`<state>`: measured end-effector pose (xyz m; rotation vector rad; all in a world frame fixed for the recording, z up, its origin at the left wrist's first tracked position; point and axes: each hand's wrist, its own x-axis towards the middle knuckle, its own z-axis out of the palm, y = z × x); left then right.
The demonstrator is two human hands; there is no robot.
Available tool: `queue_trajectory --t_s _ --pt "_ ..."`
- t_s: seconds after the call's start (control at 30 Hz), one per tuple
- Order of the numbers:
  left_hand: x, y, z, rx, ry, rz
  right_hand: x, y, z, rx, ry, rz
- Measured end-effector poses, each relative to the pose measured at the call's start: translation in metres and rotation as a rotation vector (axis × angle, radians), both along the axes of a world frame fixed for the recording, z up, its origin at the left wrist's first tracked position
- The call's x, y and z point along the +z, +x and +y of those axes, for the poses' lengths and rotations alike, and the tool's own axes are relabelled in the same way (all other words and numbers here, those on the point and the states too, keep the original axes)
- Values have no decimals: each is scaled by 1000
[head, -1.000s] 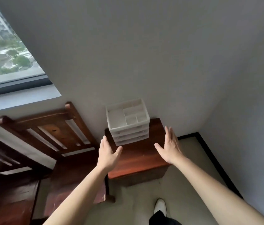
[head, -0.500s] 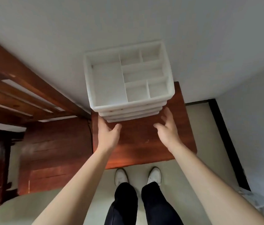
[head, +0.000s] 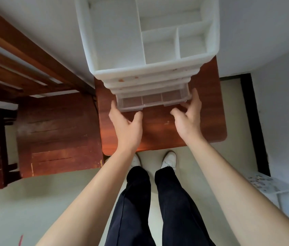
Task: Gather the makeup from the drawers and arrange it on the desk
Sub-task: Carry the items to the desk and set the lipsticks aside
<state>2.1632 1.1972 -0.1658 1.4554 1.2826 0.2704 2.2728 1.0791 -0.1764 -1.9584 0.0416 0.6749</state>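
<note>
- On the red-brown desk [head: 157, 135], pushed against the wall [head: 264, 32], stands the white drawer organizer [head: 140, 72]. Its top tray [head: 115, 36] shows only bare compartments.
- Your left hand [head: 127, 128] holds the near left corner of the bottom drawer [head: 150, 100], thumb on the front lip and fingers round the side. Your right hand [head: 188, 121] mirrors it at the right corner. Both sets of fingers are clamped on the drawer, not spread.
- Taking both corners looks meant to keep the clear drawer running straight. A one-sided pull would likely skew it or drag the light stack forward.
- That drawer stands partly out, and its three visible sections show only the wood beneath, no makeup.
- Small orange specks [head: 121, 80] show through the fronts of the upper drawers [head: 150, 84]. You cannot tell what they are from this view, but the makeup is probably up there or further back.
- Gathering looks barely begun, since you hold no makeup yet.
</note>
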Motion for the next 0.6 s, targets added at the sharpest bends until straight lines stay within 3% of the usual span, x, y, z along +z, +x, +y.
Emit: queue_trajectory --t_s 0.47,0.6 --pt "-5 -66 -44 -100 128 188 0 -57 -58 55 -148 -80" --pt "-4 -64 -25 -183 309 258 3 -46 -59 112 -219 -171"
